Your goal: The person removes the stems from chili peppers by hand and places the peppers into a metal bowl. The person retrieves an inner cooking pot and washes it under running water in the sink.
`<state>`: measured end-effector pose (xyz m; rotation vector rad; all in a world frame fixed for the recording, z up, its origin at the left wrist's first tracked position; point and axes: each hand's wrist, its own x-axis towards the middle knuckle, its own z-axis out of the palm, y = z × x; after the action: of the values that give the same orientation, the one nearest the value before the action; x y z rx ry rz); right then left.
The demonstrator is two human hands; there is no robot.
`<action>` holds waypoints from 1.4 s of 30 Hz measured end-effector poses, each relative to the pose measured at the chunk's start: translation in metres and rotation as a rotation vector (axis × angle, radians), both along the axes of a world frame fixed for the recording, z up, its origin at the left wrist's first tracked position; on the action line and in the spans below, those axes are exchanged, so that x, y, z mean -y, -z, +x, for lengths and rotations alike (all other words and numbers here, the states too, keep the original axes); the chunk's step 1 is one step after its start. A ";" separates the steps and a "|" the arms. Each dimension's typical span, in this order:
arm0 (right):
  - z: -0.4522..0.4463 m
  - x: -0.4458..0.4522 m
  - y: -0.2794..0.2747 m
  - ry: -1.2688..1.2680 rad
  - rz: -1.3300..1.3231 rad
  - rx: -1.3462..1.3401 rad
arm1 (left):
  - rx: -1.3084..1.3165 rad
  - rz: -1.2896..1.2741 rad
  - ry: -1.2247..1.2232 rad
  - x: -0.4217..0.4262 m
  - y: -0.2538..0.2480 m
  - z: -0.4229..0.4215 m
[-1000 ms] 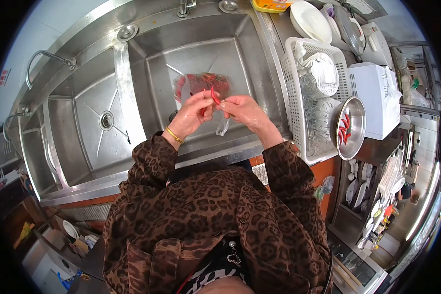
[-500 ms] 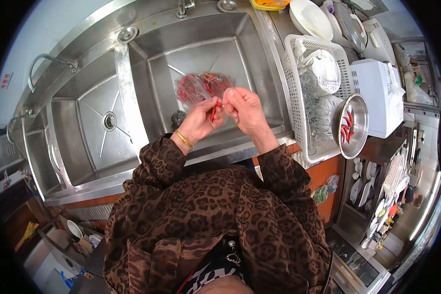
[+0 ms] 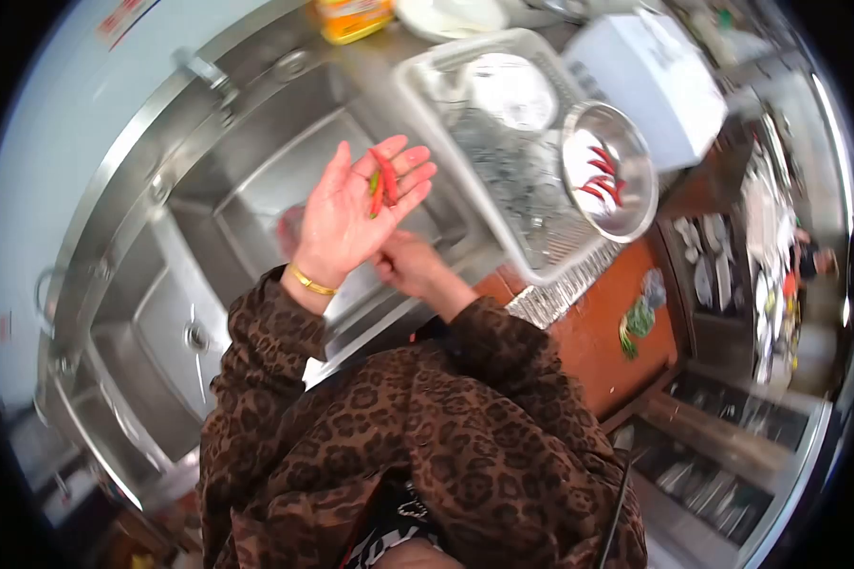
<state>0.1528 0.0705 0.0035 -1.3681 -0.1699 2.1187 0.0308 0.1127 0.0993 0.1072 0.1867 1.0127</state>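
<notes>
My left hand [image 3: 344, 213] is turned palm up above the sink [image 3: 256, 175], its fingers stretched out. Across the palm and fingers lie a few chili peppers [image 3: 387, 180], mostly red, one with a green part. Below and to the right of it, my right hand [image 3: 413, 266] has its fingers curled in. Its fingertips are partly hidden behind the left hand, so what they hold cannot be made out. A clear bag with red contents [image 3: 289, 228] shows blurred in the sink, mostly covered by my left hand. More red chilies [image 3: 603, 178] lie in a steel bowl [image 3: 636, 204] at the right.
A white plastic basket [image 3: 479, 228] with glasses and a plate stands right of the sink, next to the bowl. Behind are a white box [image 3: 650, 85], a white dish [image 3: 451, 17] and a yellow-orange container [image 3: 354, 19]. A faucet [image 3: 209, 78] rises at the sink's back.
The view has swung to the right. My left hand has lifted off the bag, turned palm up and spread with chilies on it; my right hand has dropped lower, behind it.
</notes>
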 end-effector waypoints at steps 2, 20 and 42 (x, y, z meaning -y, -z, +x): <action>0.003 0.009 0.011 -0.101 0.267 -0.088 | -0.040 0.043 0.077 -0.014 -0.015 0.030; 0.047 0.000 0.034 0.091 0.302 -0.260 | -0.454 0.493 0.277 -0.102 -0.042 0.232; 0.009 -0.021 0.041 -0.132 0.166 0.036 | -2.071 0.679 0.442 -0.036 0.240 -0.103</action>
<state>0.1621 0.0919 -0.0371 -1.3298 -0.4515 2.1341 -0.0720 0.1485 -0.1412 1.7363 1.5898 0.1052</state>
